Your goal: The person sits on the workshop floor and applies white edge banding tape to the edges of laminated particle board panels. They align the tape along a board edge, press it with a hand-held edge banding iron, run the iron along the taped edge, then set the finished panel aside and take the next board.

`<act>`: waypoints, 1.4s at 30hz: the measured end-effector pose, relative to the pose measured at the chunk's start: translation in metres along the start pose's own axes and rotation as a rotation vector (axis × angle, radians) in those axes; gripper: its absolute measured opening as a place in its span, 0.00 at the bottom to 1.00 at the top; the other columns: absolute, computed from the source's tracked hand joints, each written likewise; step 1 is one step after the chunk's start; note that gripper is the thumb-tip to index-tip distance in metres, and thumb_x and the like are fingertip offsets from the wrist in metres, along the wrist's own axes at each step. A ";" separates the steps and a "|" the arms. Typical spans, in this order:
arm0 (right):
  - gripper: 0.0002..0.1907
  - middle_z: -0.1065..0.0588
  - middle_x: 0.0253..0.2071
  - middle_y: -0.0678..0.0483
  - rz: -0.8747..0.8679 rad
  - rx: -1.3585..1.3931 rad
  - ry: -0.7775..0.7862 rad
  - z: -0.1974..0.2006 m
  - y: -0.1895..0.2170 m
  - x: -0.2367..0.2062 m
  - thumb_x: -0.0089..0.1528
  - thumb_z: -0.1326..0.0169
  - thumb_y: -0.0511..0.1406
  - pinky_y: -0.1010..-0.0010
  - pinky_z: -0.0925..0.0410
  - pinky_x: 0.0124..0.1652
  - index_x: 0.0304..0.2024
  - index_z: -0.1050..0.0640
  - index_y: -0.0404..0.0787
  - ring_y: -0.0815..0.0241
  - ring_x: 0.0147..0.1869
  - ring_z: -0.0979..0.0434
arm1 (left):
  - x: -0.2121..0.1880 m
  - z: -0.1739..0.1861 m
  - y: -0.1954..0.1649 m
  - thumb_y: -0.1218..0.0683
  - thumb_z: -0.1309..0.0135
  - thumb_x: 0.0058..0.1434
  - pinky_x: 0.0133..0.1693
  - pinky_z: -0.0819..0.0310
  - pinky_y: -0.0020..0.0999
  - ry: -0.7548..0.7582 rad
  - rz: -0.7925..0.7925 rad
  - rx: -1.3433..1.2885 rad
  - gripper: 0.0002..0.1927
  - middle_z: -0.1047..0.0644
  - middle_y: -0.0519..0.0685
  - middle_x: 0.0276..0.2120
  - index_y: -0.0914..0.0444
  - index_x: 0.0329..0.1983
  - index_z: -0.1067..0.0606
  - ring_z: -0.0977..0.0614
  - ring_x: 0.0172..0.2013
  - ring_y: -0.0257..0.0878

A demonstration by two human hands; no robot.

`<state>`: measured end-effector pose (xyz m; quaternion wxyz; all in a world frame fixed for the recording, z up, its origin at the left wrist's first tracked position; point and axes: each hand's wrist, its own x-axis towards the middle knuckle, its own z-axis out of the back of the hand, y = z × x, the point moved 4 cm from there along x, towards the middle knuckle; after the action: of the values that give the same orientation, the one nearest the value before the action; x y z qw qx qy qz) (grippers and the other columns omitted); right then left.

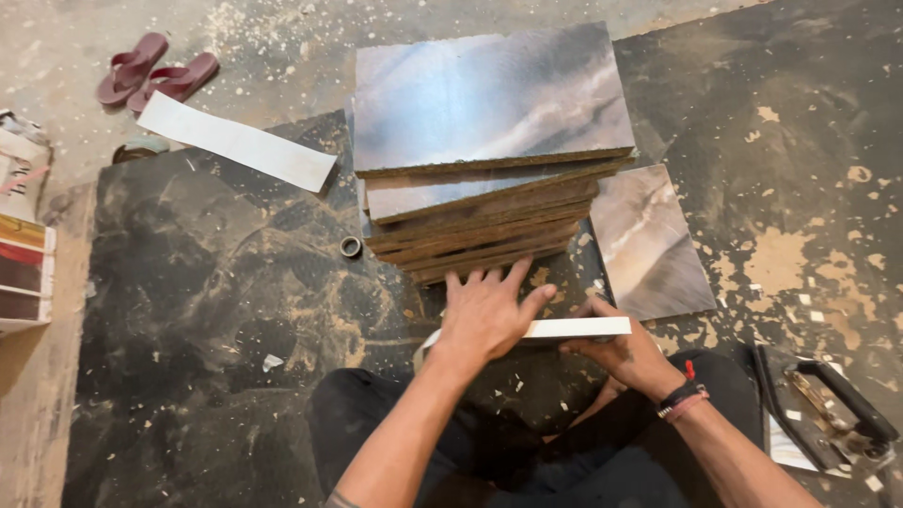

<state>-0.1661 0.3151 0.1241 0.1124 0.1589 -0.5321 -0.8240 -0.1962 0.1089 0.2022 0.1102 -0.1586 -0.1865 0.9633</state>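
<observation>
Sitting cross-legged on a dusty dark floor [216, 282], with a thin white strip [574, 328] held low in the centre, at about 6 o'clock from the stack of laminated boards [489, 141]. Left hand [484, 315] lying flat and open on the strip, fingers spread, pressing down and not closing around anything. Right hand [625, 356] closed on the strip's right end, thumb above, fingers below.

Probably light, thin and somewhat springy, so likely to bend or snap if lifted from one end only; better taken near both ends or pressed flat along its length. Smooth face, possibly slippery under a dusty palm. Long, narrow, plain white, with straight edges; the part under the left hand hidden.

At 10 o'clock, a second white strip [235, 141] lying loose, and further a pair of maroon sandals [155, 73]. At 3 o'clock, one single marbled board [649, 240] flat on the floor. At 4 o'clock, a black hand tool [828, 404]. A small tape roll [351, 246] just left of the stack.
</observation>
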 end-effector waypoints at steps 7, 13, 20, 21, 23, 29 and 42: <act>0.26 0.28 0.58 0.52 0.191 0.221 -0.103 -0.003 -0.060 -0.005 0.63 0.46 0.36 0.64 0.34 0.57 0.64 0.33 0.41 0.60 0.63 0.30 | 0.047 -0.056 -0.138 0.20 0.81 0.62 0.68 0.60 0.75 -0.013 -0.244 -0.030 0.51 0.33 0.54 0.70 0.51 0.83 0.56 0.27 0.64 0.57; 0.18 0.21 0.49 0.50 0.078 0.133 -0.049 0.001 -0.027 -0.009 0.66 0.46 0.38 0.64 0.29 0.55 0.58 0.24 0.41 0.58 0.55 0.22 | 0.031 -0.054 -0.131 0.19 0.71 0.61 0.69 0.67 0.65 -0.372 -0.552 0.090 0.51 0.37 0.64 0.69 0.48 0.80 0.56 0.38 0.69 0.57; 0.18 0.17 0.37 0.55 -0.054 -0.025 0.013 0.000 -0.001 0.002 0.56 0.31 0.34 0.70 0.27 0.44 0.45 0.24 0.38 0.63 0.43 0.20 | -0.036 0.009 0.011 0.25 0.58 0.65 0.69 0.59 0.66 -0.254 -0.517 0.265 0.50 0.29 0.63 0.61 0.61 0.78 0.47 0.34 0.67 0.56; 0.18 0.17 0.38 0.54 -0.044 -0.021 0.031 0.001 0.000 0.003 0.57 0.31 0.34 0.70 0.27 0.45 0.46 0.24 0.38 0.63 0.44 0.20 | -0.038 0.010 0.011 0.26 0.55 0.63 0.68 0.58 0.66 -0.273 -0.504 0.263 0.49 0.28 0.62 0.59 0.62 0.77 0.46 0.32 0.65 0.55; 0.18 0.17 0.40 0.51 -0.017 -0.010 0.069 0.004 0.004 0.004 0.59 0.33 0.34 0.69 0.27 0.48 0.48 0.23 0.38 0.63 0.46 0.19 | -0.041 0.012 0.010 0.29 0.48 0.60 0.66 0.55 0.66 -0.313 -0.476 0.264 0.49 0.27 0.59 0.57 0.62 0.74 0.44 0.30 0.62 0.53; 0.25 0.24 0.60 0.47 -0.160 0.866 0.070 0.052 0.032 -0.024 0.57 0.45 0.34 0.63 0.30 0.61 0.58 0.25 0.36 0.58 0.63 0.24 | -0.041 0.017 0.006 0.41 0.33 0.52 0.64 0.46 0.58 -0.340 -0.479 0.145 0.51 0.25 0.57 0.52 0.64 0.73 0.42 0.28 0.59 0.52; 0.22 0.23 0.53 0.53 -0.351 0.839 0.120 0.036 0.008 -0.011 0.61 0.39 0.41 0.62 0.32 0.58 0.54 0.22 0.38 0.58 0.59 0.26 | -0.052 0.018 0.008 0.46 0.33 0.54 0.63 0.40 0.52 -0.394 -0.512 0.074 0.48 0.23 0.56 0.49 0.65 0.73 0.41 0.26 0.57 0.52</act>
<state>-0.1700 0.3463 0.1463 -0.0726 0.3257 -0.7775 -0.5331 -0.1559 0.0813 0.2285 0.3162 0.0870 -0.2027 0.9227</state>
